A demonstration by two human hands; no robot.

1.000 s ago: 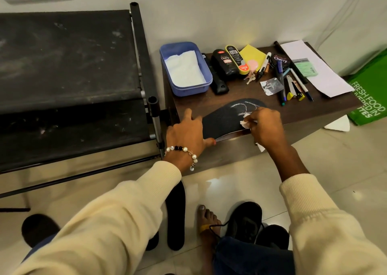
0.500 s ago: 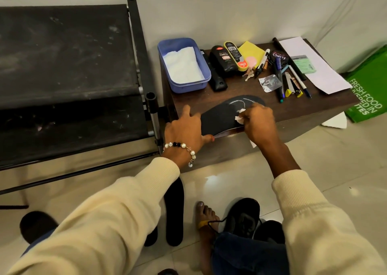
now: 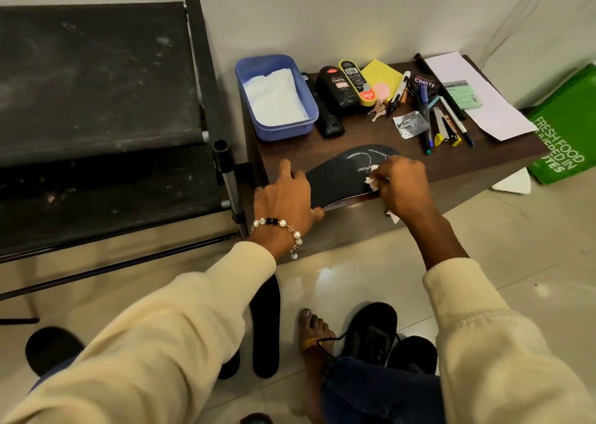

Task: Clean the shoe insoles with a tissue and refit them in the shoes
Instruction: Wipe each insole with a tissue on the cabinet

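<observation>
A black insole lies on the front edge of the dark wooden table, its heel end overhanging. My left hand holds that heel end, fingers on top and thumb under the edge. My right hand grips a crumpled white tissue and presses it on the middle of the insole. A second black insole lies on the floor below my left arm. Two black shoes stand on the floor by my bare foot.
A blue tub with white tissues stands at the table's back left, beside shoe polish bottles, pens, keys and papers. A black shoe rack stands close on the left. A green bag leans at the right.
My right hand with the tissue has slid leftward along the insole, from near the toe end toward the middle. My left hand keeps its hold on the heel end.
</observation>
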